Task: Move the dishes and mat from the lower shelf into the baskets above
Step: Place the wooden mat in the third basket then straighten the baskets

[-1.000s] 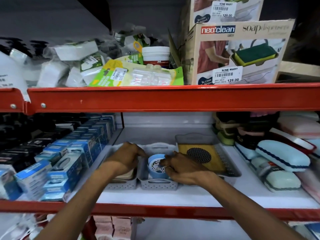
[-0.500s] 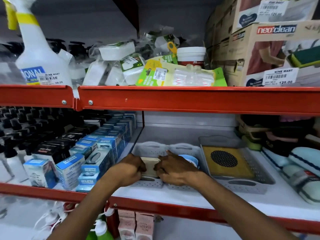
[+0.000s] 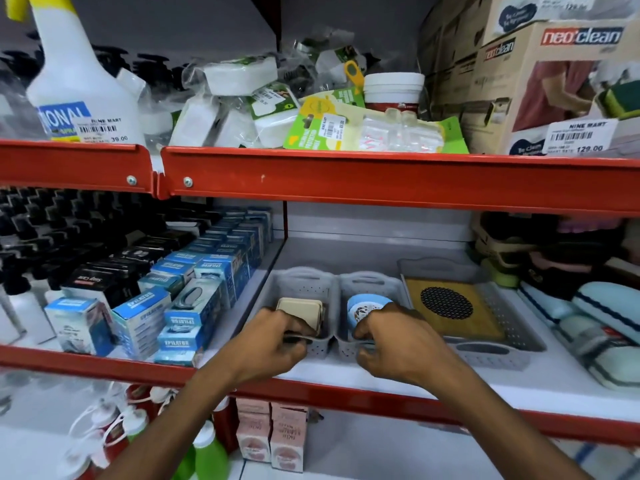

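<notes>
Two small grey baskets stand side by side on the middle shelf. The left basket [image 3: 304, 289] holds beige square dishes [image 3: 302, 311]. The right basket [image 3: 367, 285] holds a blue round dish [image 3: 367, 308] with a white perforated insert. My left hand [image 3: 277, 344] is closed on the front rim of the left basket. My right hand [image 3: 398, 341] is closed on the front rim of the right basket, beside the blue dish. A wider grey tray basket [image 3: 495, 348] to the right holds a yellow mat [image 3: 450, 306] with a black mesh circle.
Blue boxes [image 3: 180, 306] crowd the shelf left of the baskets. Soap cases and sponges [image 3: 595, 317] lie to the right. The red upper shelf beam [image 3: 381, 178] hangs close above. Below, bottles [image 3: 207, 452] and pink cartons [image 3: 270, 434] stand on the lower shelf.
My hands have parted from the beige dishes in the left basket. The left now grips that basket's front rim and the right has shifted to the right basket's rim.
</notes>
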Available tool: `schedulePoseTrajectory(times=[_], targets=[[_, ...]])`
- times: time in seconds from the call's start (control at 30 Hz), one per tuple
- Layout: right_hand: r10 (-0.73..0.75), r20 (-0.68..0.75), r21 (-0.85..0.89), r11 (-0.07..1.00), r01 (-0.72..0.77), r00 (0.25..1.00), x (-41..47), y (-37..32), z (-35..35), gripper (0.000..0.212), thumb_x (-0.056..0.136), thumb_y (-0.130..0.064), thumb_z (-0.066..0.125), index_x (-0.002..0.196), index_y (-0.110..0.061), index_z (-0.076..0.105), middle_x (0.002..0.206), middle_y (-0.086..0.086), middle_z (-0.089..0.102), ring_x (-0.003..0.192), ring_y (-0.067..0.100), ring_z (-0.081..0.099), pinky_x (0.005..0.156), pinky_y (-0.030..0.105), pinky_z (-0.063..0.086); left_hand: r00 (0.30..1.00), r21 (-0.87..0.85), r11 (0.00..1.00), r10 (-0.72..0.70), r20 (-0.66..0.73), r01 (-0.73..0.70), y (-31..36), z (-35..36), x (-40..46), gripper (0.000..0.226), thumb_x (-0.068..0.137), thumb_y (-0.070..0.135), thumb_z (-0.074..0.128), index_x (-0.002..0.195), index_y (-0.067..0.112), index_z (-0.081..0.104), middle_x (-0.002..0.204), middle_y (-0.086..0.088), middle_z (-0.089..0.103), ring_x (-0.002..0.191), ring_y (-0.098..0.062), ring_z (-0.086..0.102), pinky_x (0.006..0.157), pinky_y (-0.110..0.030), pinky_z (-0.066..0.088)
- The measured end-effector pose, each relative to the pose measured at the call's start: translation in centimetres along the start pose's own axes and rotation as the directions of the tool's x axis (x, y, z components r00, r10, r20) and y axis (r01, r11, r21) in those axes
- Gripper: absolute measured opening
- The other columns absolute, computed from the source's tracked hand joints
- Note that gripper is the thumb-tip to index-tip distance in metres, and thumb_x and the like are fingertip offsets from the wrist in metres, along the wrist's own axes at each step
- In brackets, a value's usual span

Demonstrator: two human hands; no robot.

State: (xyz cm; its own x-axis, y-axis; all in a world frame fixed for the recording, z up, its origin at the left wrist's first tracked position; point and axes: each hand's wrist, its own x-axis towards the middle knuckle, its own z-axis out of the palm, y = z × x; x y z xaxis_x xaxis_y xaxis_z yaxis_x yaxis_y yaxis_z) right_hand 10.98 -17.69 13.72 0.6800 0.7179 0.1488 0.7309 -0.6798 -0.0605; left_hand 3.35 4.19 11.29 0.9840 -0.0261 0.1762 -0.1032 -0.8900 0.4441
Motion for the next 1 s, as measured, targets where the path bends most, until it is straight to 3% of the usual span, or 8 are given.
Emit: schedulePoseTrajectory(times=[0.1,0.3,0.43,0.6,0.7,0.8,0.9,1.0], targets=[[0.027,0.027,0.038,0.999,-0.028,0.999,-0.2,-0.3,0.5,0.012,0.082,-0.016,0.061,0.090,-0.017,0.070,0.085,0.007,0.069,0.078,0.028,0.064,0.068,0.032,0.055,0.999,-0.014,1.000,0.003,-0.038,-0.004,0.1,0.6,-0.2,0.035,0.084,0.014,0.058,0.114,0.025,0.073,0.113,0.012,0.076,0.103,0.002,0.065,0.080,0.007,0.040],[-0.024,-0.017,0.136,0.990,0.026,1.000,-1.8,-1.0,0.5,0.029,0.078,-0.016,0.063,0.102,-0.022,0.078,0.096,0.000,0.078,0.088,0.019,0.068,0.077,0.033,0.060,0.997,-0.101,0.995,-0.035,-0.072,0.027,0.0,0.9,-1.9,0.028,0.077,0.017,0.057,0.094,0.029,0.076,0.092,0.014,0.079,0.084,-0.005,0.072,0.081,-0.027,0.058],[-0.053,-0.009,0.188,0.981,0.054,0.999,-3.1,-1.6,0.0,0.030,0.080,-0.018,0.067,0.106,-0.028,0.080,0.101,-0.009,0.079,0.088,0.009,0.064,0.074,0.021,0.049,0.995,-0.110,0.992,-0.073,-0.071,0.065,0.5,1.2,-3.3,0.025,0.076,0.019,0.057,0.088,0.030,0.076,0.088,0.015,0.077,0.086,0.000,0.070,0.084,-0.025,0.058],[-0.065,0.018,0.250,0.966,0.059,0.998,-4.3,-1.5,-0.2,0.030,0.082,-0.024,0.066,0.110,-0.026,0.078,0.104,-0.005,0.078,0.093,0.011,0.068,0.082,0.031,0.059,0.994,-0.126,0.988,-0.095,-0.061,0.087,1.2,1.0,-4.2,0.024,0.075,0.020,0.059,0.089,0.027,0.077,0.090,0.013,0.078,0.086,0.003,0.069,0.084,-0.024,0.059],[0.041,-0.103,0.310,0.951,-0.007,0.994,-4.8,-0.4,-0.2,0.031,0.086,-0.034,0.063,0.112,-0.028,0.077,0.104,-0.007,0.079,0.086,0.010,0.070,0.079,0.032,0.060,0.994,-0.122,0.989,-0.093,-0.065,0.084,1.5,1.0,-4.4,0.028,0.075,0.024,0.060,0.097,0.027,0.078,0.098,0.015,0.078,0.092,0.008,0.068,0.089,-0.019,0.057],[0.257,-0.205,0.237,0.949,-0.207,0.945,-5.2,2.4,-0.6,0.026,0.093,-0.030,0.061,0.114,-0.023,0.075,0.102,0.000,0.079,0.077,0.016,0.069,0.068,0.028,0.055,0.993,-0.130,0.987,-0.104,-0.048,0.097,1.7,1.2,-4.4,0.033,0.073,0.033,0.060,0.101,0.031,0.077,0.104,0.016,0.077,0.098,0.007,0.067,0.094,-0.021,0.056],[0.369,-0.141,0.015,0.929,-0.371,0.919,-5.6,5.1,-0.4,0.021,0.091,-0.023,0.058,0.107,-0.018,0.072,0.102,0.011,0.075,0.091,0.031,0.070,0.069,0.031,0.048,0.993,-0.114,0.988,-0.111,-0.045,0.106,1.9,1.4,-4.3,0.038,0.071,0.036,0.060,0.104,0.028,0.077,0.107,0.014,0.077,0.100,0.003,0.068,0.097,-0.027,0.057],[0.364,-0.078,-0.010,0.931,-0.366,0.928,-5.8,6.3,0.3,0.030,0.089,-0.019,0.061,0.115,-0.024,0.074,0.110,0.013,0.074,0.099,0.032,0.069,0.079,0.034,0.053,0.992,-0.095,0.989,-0.114,-0.045,0.110,2.4,1.5,-4.2,0.039,0.072,0.035,0.060,0.106,0.025,0.076,0.109,0.011,0.077,0.100,0.001,0.069,0.097,-0.028,0.057]])
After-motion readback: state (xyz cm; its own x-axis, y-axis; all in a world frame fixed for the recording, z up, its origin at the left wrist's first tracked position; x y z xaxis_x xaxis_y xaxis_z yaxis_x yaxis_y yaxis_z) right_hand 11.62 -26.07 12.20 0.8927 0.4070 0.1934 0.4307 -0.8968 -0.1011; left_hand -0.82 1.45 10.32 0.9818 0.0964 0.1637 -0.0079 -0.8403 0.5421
